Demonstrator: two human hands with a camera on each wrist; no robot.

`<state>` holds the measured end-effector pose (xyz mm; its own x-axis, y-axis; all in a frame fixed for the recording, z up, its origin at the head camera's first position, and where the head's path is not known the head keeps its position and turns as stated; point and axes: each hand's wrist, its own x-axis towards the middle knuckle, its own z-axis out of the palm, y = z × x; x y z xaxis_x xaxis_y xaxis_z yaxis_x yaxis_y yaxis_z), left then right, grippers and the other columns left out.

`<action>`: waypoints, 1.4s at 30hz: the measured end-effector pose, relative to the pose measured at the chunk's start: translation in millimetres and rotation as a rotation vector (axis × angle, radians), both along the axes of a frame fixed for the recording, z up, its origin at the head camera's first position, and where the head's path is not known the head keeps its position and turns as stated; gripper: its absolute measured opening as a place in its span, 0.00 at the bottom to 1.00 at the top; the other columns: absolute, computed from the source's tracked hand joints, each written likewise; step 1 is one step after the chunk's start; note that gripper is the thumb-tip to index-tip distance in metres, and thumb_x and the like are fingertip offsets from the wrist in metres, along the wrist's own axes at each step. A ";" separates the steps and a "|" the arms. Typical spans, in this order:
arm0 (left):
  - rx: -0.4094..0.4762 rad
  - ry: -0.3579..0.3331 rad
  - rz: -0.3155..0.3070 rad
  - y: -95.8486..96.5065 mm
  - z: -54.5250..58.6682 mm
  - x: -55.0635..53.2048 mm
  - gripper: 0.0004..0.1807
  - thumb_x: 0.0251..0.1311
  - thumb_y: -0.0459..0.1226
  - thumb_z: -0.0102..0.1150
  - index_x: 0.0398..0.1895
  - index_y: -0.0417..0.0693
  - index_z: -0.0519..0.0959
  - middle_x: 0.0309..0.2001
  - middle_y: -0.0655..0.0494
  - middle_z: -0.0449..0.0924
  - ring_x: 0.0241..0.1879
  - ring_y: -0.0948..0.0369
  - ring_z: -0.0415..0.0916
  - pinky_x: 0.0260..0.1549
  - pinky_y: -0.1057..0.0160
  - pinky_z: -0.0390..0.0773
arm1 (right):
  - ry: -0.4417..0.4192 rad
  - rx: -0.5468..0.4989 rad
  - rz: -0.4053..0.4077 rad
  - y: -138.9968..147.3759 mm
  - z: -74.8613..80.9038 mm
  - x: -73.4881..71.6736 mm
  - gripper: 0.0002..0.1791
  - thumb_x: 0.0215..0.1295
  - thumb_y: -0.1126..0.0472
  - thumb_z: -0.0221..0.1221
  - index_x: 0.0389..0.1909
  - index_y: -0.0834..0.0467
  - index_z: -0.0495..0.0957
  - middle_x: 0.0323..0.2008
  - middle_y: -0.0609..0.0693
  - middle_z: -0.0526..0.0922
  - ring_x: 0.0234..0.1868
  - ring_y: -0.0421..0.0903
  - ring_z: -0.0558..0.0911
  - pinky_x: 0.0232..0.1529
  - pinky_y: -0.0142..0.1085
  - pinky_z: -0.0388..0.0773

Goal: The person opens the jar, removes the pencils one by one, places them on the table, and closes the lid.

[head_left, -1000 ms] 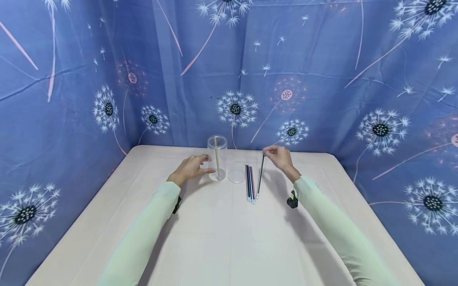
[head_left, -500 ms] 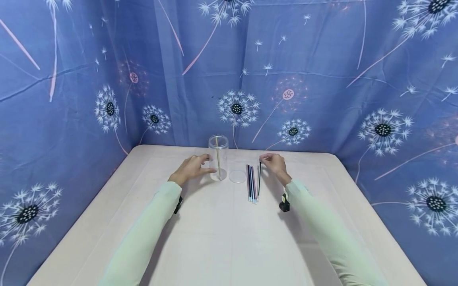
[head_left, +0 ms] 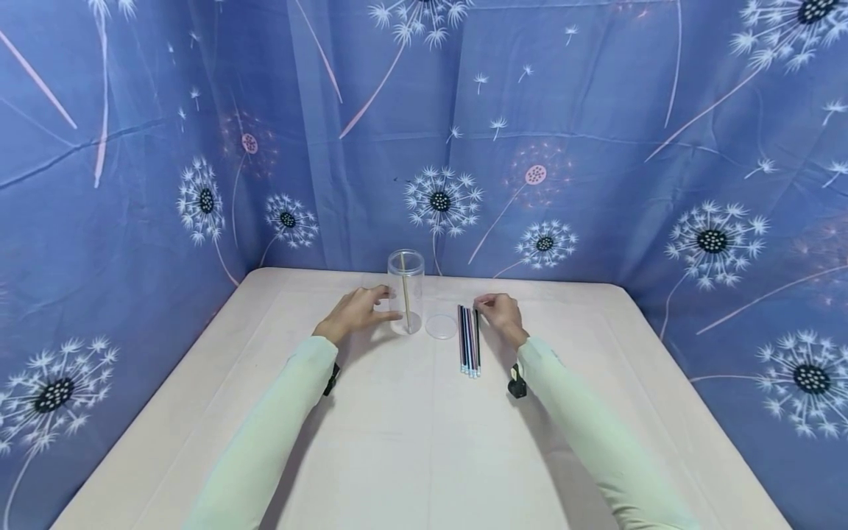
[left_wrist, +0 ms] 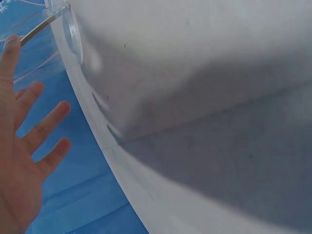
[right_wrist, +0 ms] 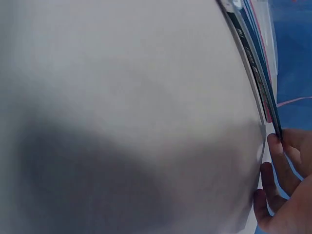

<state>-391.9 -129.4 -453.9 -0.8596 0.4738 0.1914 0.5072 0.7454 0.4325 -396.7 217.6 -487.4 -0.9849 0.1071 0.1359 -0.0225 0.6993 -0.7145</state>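
Note:
A clear plastic jar (head_left: 415, 294) stands upright toward the back of the table, with one yellowish pencil (head_left: 407, 298) leaning inside it. My left hand (head_left: 354, 311) is at the jar's left side, fingers spread, its fingertips overlapping the wall in the head view. In the left wrist view, the fingers of that hand (left_wrist: 29, 146) are apart and nearly straight. To the right, a row of several pencils (head_left: 467, 342) lies side by side, eraser ends toward me. My right hand (head_left: 501, 315) pinches the far end of a dark pencil (right_wrist: 258, 73) along the row's right side.
Between the jar and the pencils lies a round clear lid (head_left: 440, 327). A pale cloth covers the table (head_left: 397, 442). Blue curtains with dandelion prints (head_left: 371, 184) close off the back and both sides.
My right hand has moved left and lowered the dark pencil from a slant, away from the row, to lie alongside the other pencils. The left hand and the jar have stayed in place.

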 end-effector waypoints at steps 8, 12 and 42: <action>0.005 -0.002 0.004 -0.6 1.4 1.3 0.39 0.63 0.60 0.68 0.70 0.47 0.74 0.65 0.48 0.80 0.63 0.47 0.80 0.64 0.44 0.77 | 0.012 0.036 0.016 -6.1 -0.8 0.6 0.11 0.71 0.56 0.66 0.47 0.56 0.90 0.47 0.53 0.90 0.50 0.53 0.88 0.58 0.48 0.82; 0.001 -0.005 0.011 -0.7 1.1 1.1 0.38 0.63 0.60 0.68 0.69 0.49 0.75 0.65 0.48 0.81 0.62 0.48 0.80 0.64 0.45 0.78 | 0.000 0.069 0.011 -8.7 1.2 4.7 0.10 0.72 0.56 0.66 0.48 0.56 0.90 0.47 0.53 0.90 0.50 0.54 0.88 0.58 0.49 0.82; -0.012 0.000 0.011 1.5 0.0 -0.7 0.37 0.63 0.59 0.69 0.68 0.47 0.75 0.64 0.49 0.81 0.63 0.48 0.79 0.65 0.44 0.77 | 0.038 0.096 0.072 -0.3 14.7 -4.5 0.13 0.72 0.56 0.66 0.51 0.58 0.88 0.49 0.54 0.90 0.51 0.55 0.88 0.60 0.49 0.81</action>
<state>-392.7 -127.9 -453.9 -0.8645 0.4669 0.1860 0.4993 0.7559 0.4234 -401.2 217.3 -472.7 -0.9836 0.0208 0.1791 -0.1008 0.7600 -0.6421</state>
